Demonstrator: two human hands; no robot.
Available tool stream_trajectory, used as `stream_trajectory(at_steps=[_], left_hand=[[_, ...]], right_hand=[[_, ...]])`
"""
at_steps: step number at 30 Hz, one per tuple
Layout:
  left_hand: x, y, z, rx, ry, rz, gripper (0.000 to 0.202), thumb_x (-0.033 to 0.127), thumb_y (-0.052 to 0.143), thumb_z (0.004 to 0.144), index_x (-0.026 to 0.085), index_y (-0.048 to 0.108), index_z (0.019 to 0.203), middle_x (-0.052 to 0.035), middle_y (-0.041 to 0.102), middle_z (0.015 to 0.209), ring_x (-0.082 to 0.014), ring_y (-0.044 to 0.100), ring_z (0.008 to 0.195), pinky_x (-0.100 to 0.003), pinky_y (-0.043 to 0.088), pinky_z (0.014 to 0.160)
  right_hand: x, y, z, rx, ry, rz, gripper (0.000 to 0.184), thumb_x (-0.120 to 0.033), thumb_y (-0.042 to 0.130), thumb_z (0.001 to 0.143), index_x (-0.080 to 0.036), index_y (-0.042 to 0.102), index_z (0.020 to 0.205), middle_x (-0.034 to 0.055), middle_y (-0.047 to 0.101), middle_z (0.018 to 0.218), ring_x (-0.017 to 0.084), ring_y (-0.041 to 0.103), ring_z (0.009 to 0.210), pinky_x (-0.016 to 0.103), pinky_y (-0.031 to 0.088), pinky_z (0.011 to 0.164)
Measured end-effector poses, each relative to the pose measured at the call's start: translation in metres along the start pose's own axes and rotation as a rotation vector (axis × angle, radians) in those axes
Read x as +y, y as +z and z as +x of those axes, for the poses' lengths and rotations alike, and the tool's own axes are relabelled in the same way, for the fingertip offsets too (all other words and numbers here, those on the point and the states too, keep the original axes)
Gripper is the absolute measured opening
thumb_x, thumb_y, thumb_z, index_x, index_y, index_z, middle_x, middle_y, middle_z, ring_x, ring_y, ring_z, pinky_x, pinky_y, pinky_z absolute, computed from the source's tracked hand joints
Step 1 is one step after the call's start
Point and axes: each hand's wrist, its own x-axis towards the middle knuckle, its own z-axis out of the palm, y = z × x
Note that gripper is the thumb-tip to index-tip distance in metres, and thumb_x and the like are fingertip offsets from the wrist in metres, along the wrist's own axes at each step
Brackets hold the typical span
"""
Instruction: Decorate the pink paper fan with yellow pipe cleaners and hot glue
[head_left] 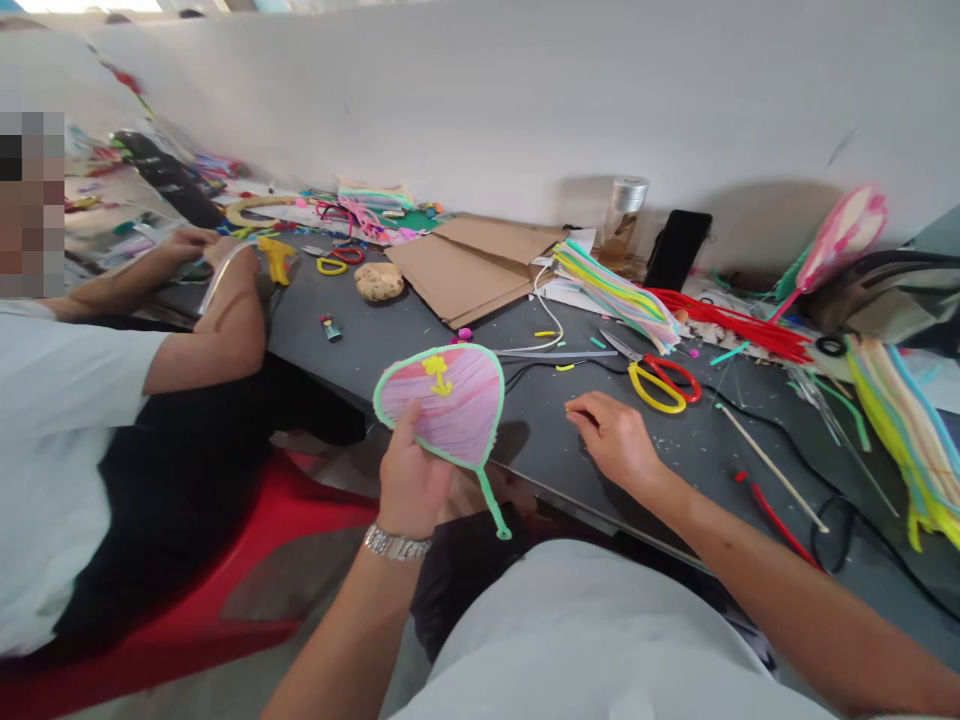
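Note:
My left hand grips a small hand fan by its lower left edge, thumb across the front. Pink and lilac fuzzy stems fill the fan, a mint-green stem forms its rim and handle, and a yellow flower shape sits near the top. Over the table edge to the right, my right hand has its fingers pinched together. A tiny yellowish bit shows at the fingertips, too small to name. Scissors with one yellow and one red handle lie just beyond that hand, blades pointing left.
Folded cardboard, a bundle of pastel pipe cleaners, a bottle and a phone are at the back. A black cable and thin stick lie right. A co-worker's arms are left, near a yellow glue gun.

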Motion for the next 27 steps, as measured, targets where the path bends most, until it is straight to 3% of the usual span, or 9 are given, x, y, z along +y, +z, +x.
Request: stream_trajectory(at_steps=[5, 10, 15, 19, 23, 27], left_hand=[[0.002, -0.004, 0.001, 0.033, 0.044, -0.086, 0.04, 0.03, 0.075, 0.087, 0.027, 0.071, 0.127, -0.0052, 0.073, 0.135, -0.0291, 0.054, 0.143, -0.048, 0.049, 0.117], [-0.002, -0.003, 0.003, 0.041, 0.011, -0.134, 0.038, 0.03, 0.077, 0.086, 0.024, 0.073, 0.123, -0.0063, 0.074, 0.133, -0.031, 0.055, 0.142, -0.048, 0.05, 0.116], [-0.004, -0.001, 0.004, 0.05, -0.023, -0.148, 0.034, 0.032, 0.074, 0.087, 0.02, 0.075, 0.119, -0.0053, 0.076, 0.127, -0.0317, 0.058, 0.138, -0.046, 0.053, 0.113], [-0.005, -0.003, 0.004, 0.061, -0.029, -0.139, 0.03, 0.031, 0.073, 0.088, 0.021, 0.077, 0.115, -0.004, 0.078, 0.124, -0.0323, 0.057, 0.139, -0.04, 0.052, 0.113], [-0.005, -0.007, 0.004, 0.06, -0.029, -0.184, 0.032, 0.028, 0.072, 0.089, 0.02, 0.075, 0.121, -0.0051, 0.078, 0.124, -0.0311, 0.058, 0.139, -0.045, 0.05, 0.116], [-0.004, -0.005, 0.002, 0.08, -0.029, -0.229, 0.036, 0.025, 0.064, 0.095, 0.02, 0.07, 0.13, -0.0078, 0.076, 0.128, -0.0298, 0.061, 0.136, -0.049, 0.049, 0.118]], right_hand=[[0.014, 0.013, 0.04, -0.154, 0.105, -0.15, 0.022, -0.014, 0.057, 0.091, -0.023, 0.075, 0.1, 0.0048, 0.081, 0.095, 0.02, 0.075, 0.088, 0.029, 0.054, 0.078], [0.024, 0.008, 0.064, -0.141, 0.176, -0.221, 0.019, -0.019, 0.057, 0.091, -0.023, 0.074, 0.098, 0.0053, 0.079, 0.087, 0.024, 0.073, 0.08, 0.033, 0.05, 0.073], [0.035, 0.004, 0.069, -0.093, 0.209, -0.298, 0.018, -0.03, 0.054, 0.097, -0.021, 0.07, 0.097, 0.007, 0.076, 0.084, 0.026, 0.07, 0.075, 0.033, 0.043, 0.067], [0.041, 0.008, 0.067, -0.104, 0.178, -0.294, 0.018, -0.019, 0.053, 0.094, -0.021, 0.069, 0.103, 0.0072, 0.078, 0.092, 0.025, 0.071, 0.083, 0.032, 0.043, 0.07], [0.043, 0.01, 0.068, -0.194, 0.19, -0.453, 0.019, -0.021, 0.05, 0.1, -0.021, 0.068, 0.107, 0.0063, 0.077, 0.092, 0.024, 0.071, 0.082, 0.032, 0.043, 0.069], [0.044, 0.012, 0.072, -0.291, 0.107, -0.57, 0.017, -0.026, 0.054, 0.1, -0.021, 0.07, 0.1, 0.0069, 0.075, 0.096, 0.023, 0.068, 0.089, 0.03, 0.041, 0.071]])
